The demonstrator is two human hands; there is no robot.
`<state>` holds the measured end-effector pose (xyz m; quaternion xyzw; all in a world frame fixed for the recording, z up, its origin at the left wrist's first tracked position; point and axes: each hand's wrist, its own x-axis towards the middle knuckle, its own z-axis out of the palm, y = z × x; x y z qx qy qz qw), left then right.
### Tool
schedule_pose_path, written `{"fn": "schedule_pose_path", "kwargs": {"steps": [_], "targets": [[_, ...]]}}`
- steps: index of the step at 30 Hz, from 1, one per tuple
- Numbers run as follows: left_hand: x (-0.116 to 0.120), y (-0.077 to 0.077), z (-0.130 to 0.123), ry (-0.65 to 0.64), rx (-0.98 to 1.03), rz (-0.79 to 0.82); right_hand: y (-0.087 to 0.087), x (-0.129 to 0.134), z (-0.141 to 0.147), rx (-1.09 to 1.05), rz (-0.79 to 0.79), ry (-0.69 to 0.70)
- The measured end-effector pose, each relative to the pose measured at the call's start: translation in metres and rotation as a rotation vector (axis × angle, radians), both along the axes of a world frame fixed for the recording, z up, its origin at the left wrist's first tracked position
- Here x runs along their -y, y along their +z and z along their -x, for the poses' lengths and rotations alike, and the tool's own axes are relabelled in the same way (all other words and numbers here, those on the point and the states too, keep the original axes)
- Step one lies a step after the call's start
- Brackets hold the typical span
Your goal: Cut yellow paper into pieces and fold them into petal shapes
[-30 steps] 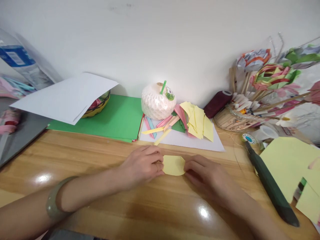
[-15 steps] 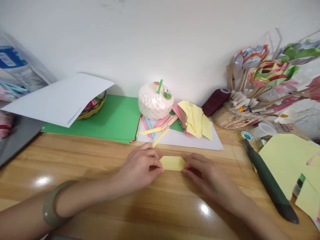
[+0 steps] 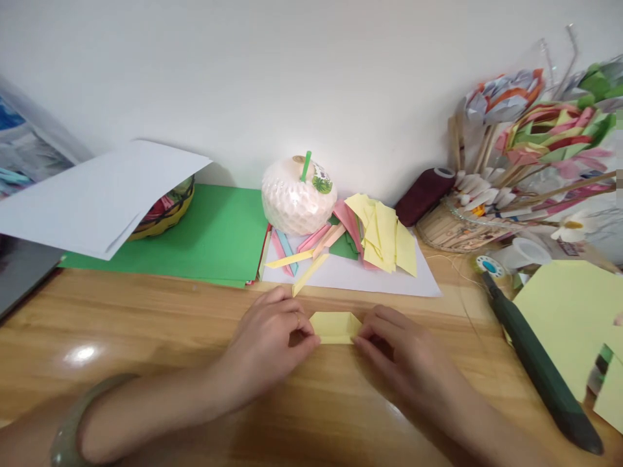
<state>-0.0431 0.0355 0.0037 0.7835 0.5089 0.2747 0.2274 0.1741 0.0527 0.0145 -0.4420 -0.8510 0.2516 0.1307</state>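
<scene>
Between my hands, low over the wooden table, is a small piece of yellow paper (image 3: 335, 327) with folded corners and a crease along its near edge. My left hand (image 3: 275, 334) pinches its left end between thumb and fingers. At the right end, my right hand (image 3: 402, 340) pinches the paper in the same way. The fingertips cover both ends of the paper. Just beyond my left fingers lies a folded yellow paper strip (image 3: 309, 275).
Behind are folded coloured strips, a stack of yellow paper pieces (image 3: 382, 233), a wrapped white coconut (image 3: 298, 198) with a green straw, and green sheets (image 3: 219, 227). To the right lie a dark green long-handled tool (image 3: 545, 370), maroon thread spool (image 3: 424, 196) and paper flowers (image 3: 555, 133).
The view has shifted slightly, so most things sit a little differently in the picture. A narrow fold now shows along the yellow paper's near edge. Both hands keep their pinch.
</scene>
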Motion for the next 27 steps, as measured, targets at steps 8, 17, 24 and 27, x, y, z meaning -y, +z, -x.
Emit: {"fn": "schedule_pose_path", "kwargs": {"steps": [8, 17, 24, 27], "targets": [[-0.0011, -0.0031, -0.0046, 0.022, -0.098, -0.065, -0.0034, 0.0041, 0.0055, 0.025, -0.078, -0.066], [-0.0027, -0.0063, -0.0066, 0.004, -0.104, -0.098, -0.0054, 0.0027, 0.0056, 0.04, -0.135, -0.057], [-0.0036, -0.0057, -0.0069, -0.014, -0.169, -0.042, -0.0067, 0.0, 0.0024, 0.05, -0.023, -0.046], [-0.0046, -0.0024, -0.0054, -0.031, -0.178, 0.017, -0.0058, -0.0035, -0.0014, 0.03, 0.065, -0.005]]}}
